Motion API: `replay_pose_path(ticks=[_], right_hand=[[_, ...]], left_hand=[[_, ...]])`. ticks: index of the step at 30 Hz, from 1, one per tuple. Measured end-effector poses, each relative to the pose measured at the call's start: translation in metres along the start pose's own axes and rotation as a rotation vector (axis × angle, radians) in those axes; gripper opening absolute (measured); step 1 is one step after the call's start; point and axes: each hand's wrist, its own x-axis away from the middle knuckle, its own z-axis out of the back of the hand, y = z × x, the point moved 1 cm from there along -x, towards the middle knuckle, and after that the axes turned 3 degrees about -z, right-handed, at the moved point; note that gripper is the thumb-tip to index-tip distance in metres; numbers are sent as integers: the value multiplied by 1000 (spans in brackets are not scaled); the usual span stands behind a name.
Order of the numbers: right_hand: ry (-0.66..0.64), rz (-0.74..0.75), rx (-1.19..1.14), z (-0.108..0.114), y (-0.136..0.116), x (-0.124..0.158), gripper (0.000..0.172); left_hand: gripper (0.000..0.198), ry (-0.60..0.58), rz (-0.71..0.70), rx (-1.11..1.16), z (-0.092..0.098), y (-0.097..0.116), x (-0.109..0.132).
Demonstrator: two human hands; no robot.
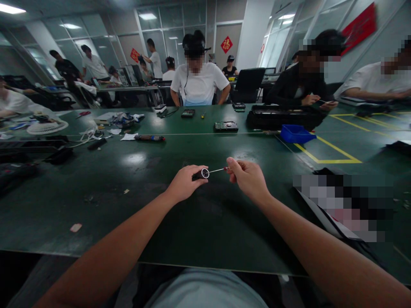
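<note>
My left hand is closed around a small black cylinder with a round silver end, held just above the dark green table. My right hand is pinched shut on the handle of a thin screwdriver. Its metal shaft points left, and its tip meets the silver end of the cylinder. Both forearms stretch out from the bottom of the view.
A blue bin, a long black device, small electronic parts and a pen-like tool lie further back. Cables and papers clutter the left. A dark flat object lies at my right. People sit across the table.
</note>
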Motion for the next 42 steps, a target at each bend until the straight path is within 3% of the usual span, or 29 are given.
replay_pose_path(ticks=[6, 11, 22, 31, 37, 40, 42], right_hand=[[-100, -65, 124, 0, 2, 0, 75], [-85, -61, 132, 1, 1, -1, 80], [-76, -110, 212, 0, 1, -4, 59], [-195, -39, 111, 2, -2, -3, 49], [-235, 60, -40, 3, 0, -6, 24], [-199, 73, -69, 2, -1, -5, 25], [-178, 59, -45, 1, -2, -3, 36]], left_hand=[[39, 17, -4, -4, 1, -4, 1], [39, 10, -5, -7, 0, -6, 1], [37, -9, -12, -9, 0, -1, 0], [40, -2, 13, -9, 0, -3, 0], [42, 11, 15, -17, -1, -11, 0], [42, 9, 9, -22, -1, -10, 0], [41, 16, 8, -25, -1, -9, 0]])
